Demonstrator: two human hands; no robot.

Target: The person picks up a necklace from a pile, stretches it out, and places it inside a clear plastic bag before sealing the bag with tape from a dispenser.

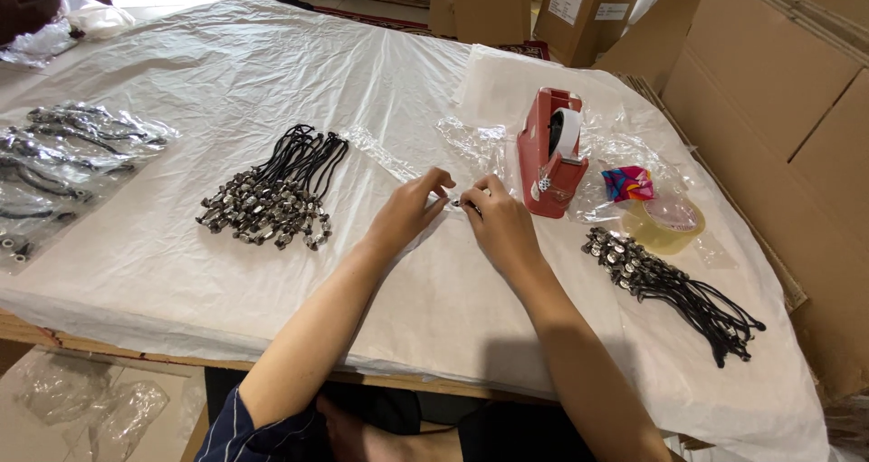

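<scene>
Head cam view, looking down my own arms here. Nearest to me, both forearms run up to the middle of the table (181, 272), which is covered in white plastic sheet. My left hand (407, 210) and right hand (501, 222) meet fingertip to fingertip, both pinched shut on a small clear bag (459, 202) with something dark and tiny at its mouth; I can't really make out what it is. Looks to me like the sealing-a-packet step, with the bag held just in front of the red tape dispenser (549, 159).

To my right lies a bundle of black cords with metal beads (665, 281), well apart from my hands. On the left, a bigger pile of the same cords (272, 195), fanned out. Far left edge has filled clear packets (54, 163).

Just beyond the right bundle are a roll of clear tape (670, 222) and a bright patterned scrap (626, 182). Cardboard boxes (778, 91) wall off the far right.

My guess: next move needs one hand to keep the bag pinched while the other goes to the dispenser, so grip can't slacken.
</scene>
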